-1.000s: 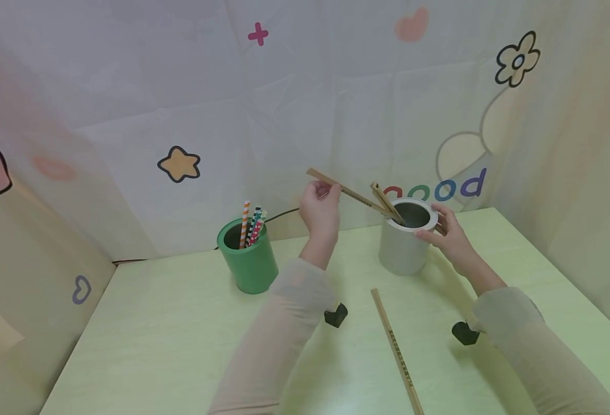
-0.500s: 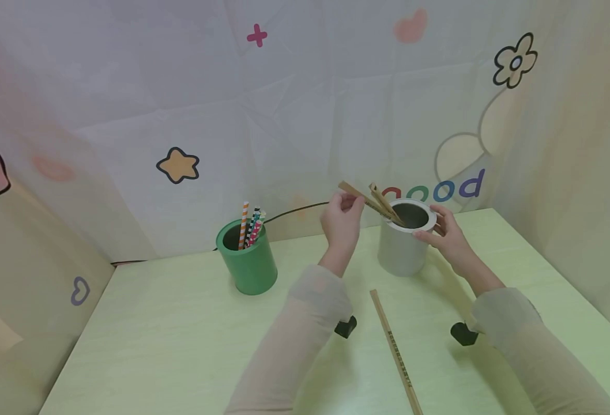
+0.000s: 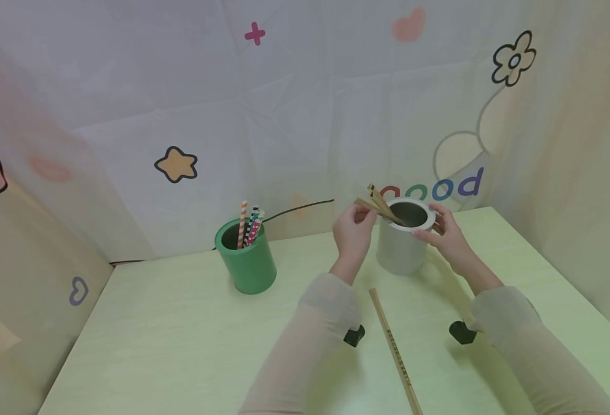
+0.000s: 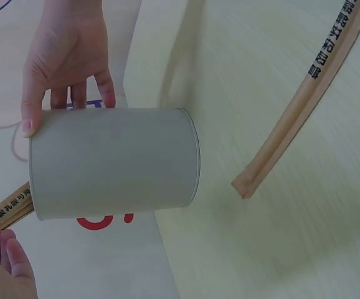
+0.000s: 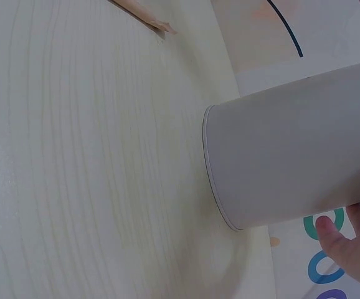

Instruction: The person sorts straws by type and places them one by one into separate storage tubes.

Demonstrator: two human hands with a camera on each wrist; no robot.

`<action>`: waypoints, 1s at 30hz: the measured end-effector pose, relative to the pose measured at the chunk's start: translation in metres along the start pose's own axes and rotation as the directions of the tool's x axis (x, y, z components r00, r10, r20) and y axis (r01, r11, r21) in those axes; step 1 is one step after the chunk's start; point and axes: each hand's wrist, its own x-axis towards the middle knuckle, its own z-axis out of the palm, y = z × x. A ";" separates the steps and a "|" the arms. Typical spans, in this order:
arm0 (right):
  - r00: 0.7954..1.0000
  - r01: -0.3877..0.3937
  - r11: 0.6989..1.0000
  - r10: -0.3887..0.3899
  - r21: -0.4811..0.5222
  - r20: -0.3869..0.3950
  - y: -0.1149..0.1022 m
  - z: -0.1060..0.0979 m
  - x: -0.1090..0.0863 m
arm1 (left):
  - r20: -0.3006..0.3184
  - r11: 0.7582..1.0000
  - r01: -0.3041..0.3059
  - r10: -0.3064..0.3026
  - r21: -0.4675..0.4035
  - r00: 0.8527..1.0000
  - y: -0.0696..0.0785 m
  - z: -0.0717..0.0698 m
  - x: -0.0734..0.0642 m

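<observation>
In the head view my left hand point(image 3: 354, 236) pinches a brown paper-wrapped straw point(image 4: 9, 208) between thumb and fingers. The straw slants down to the right, its far end inside the mouth of a light grey canister point(image 3: 400, 253). More wrapped straws point(image 3: 379, 197) lean out over the canister's left rim. On the opposite side, my right hand point(image 3: 451, 239) grips the rim, thumb in front and fingers behind. The canister stands upright on the table. Another wrapped straw point(image 3: 396, 351) with dark printing lies on the tabletop in front of it.
A green canister point(image 3: 254, 270) stands further left, with several patterned straws point(image 3: 243, 226) in it. Behind the table point(image 3: 154, 323) hangs a printed cloth point(image 3: 305, 127). A small black device point(image 3: 354, 335) sits below the left cuff, another black device point(image 3: 462, 332) by the right.
My left hand has moved right toward the grey canister, and the straw it pinches has slid deeper into the opening. The right hand and the canister have stayed in place.
</observation>
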 end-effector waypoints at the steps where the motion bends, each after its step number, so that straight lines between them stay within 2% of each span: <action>1: 1.000 0.000 1.000 0.000 -0.001 0.000 0.000 0.000 0.000 | -0.001 1.000 0.003 -0.003 0.002 1.000 0.000 0.001 0.000; 16: 1.000 -0.005 1.000 0.005 0.003 -0.007 0.002 -0.001 0.002 | 0.003 0.999 0.037 -0.037 0.008 0.999 -0.002 0.015 -0.003; 22: 1.000 -0.004 1.000 0.004 -0.003 -0.009 -0.001 0.000 -0.001 | 0.013 0.998 0.064 -0.064 -0.006 0.998 -0.008 0.014 -0.007; 30: 1.000 -0.003 1.000 0.003 -0.007 -0.004 -0.003 0.000 -0.001 | 0.039 0.997 0.064 -0.063 -0.032 0.997 -0.018 0.009 -0.011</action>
